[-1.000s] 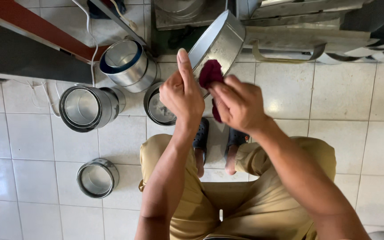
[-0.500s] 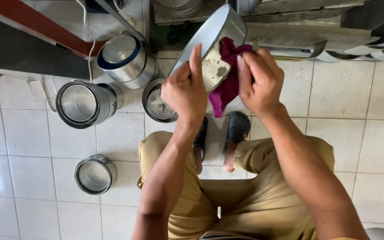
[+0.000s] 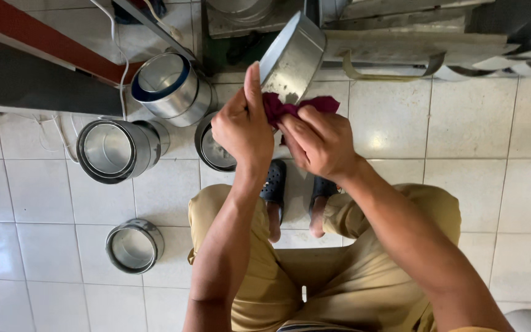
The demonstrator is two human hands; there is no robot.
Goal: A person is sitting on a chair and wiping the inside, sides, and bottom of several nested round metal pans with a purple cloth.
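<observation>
A round metal tin (image 3: 293, 58) is gripped at its rim by the left hand (image 3: 244, 126), raised above the tiled floor (image 3: 394, 129). A maroon rag (image 3: 287, 107), bunched in the right hand (image 3: 321, 141), is pressed against its underside. Firm, overlapping strokes seem advisable while the tin is steadied.

Tiled workshop floor under bright light

Pale square floor tiles (image 3: 401, 129) are catching a glare at centre right, while a red-edged dark board (image 3: 26, 67) is lying far left and grey metal sheeting (image 3: 413, 43) is lining the far edge.
</observation>
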